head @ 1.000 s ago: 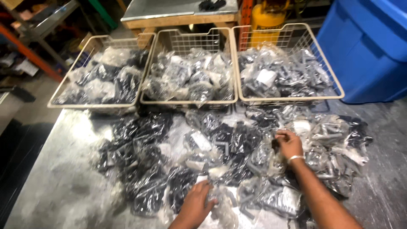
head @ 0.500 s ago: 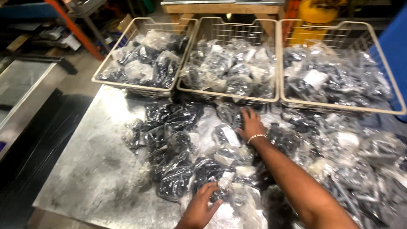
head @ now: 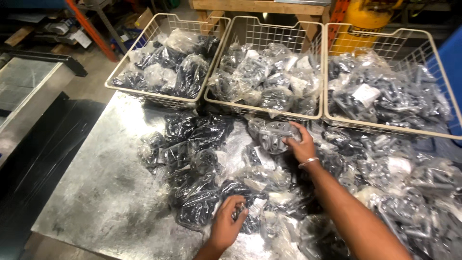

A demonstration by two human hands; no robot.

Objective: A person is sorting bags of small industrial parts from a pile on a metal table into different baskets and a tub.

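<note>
Bagged grey parts (head: 273, 136), in a clear plastic bag at centre frame just below the middle basket (head: 263, 108), are pinched from the right by our right hand (head: 302, 147); the bag's long axis runs left to right. Our left hand (head: 230, 222), lower centre, curls its grip onto a dark bag (head: 248, 212) on the table (head: 96, 192). We count three wire baskets along the top, each holding bags, and many more bags lie heaped below, too many to count.

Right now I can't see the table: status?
Right hand gripping clear bag of grey parts. Left hand on dark bag. Pile crowds both.
</note>
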